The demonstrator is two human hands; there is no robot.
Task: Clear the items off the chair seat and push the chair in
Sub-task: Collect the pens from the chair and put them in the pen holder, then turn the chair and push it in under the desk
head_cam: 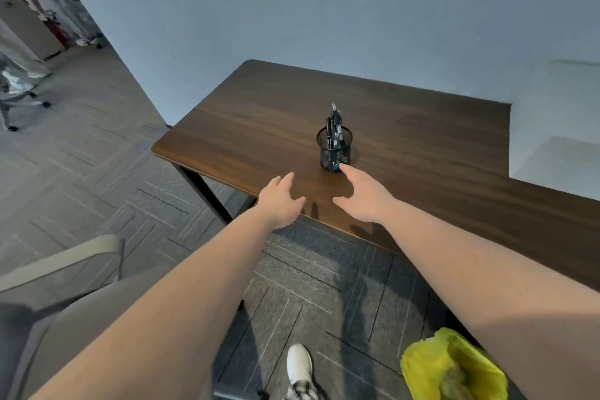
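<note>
A black mesh pen holder (pixel 334 148) with several pens stands upright on the dark wooden desk (pixel 259 127). My right hand (pixel 365 196) is open just in front of it, its fingertips touching or almost touching the holder's base. My left hand (pixel 281 201) is open and empty over the desk's front edge, a little left of the holder. The chair (pixel 61 273) shows at the lower left as a beige backrest and a grey seat, partly hidden behind my left forearm; I see no items on its visible part.
A bin lined with a yellow-green bag (pixel 454 367) stands on the floor at the lower right, by the desk. My white shoe (pixel 300 370) is on the grey carpet. An office chair base (pixel 22 104) and a person's legs are at the far left.
</note>
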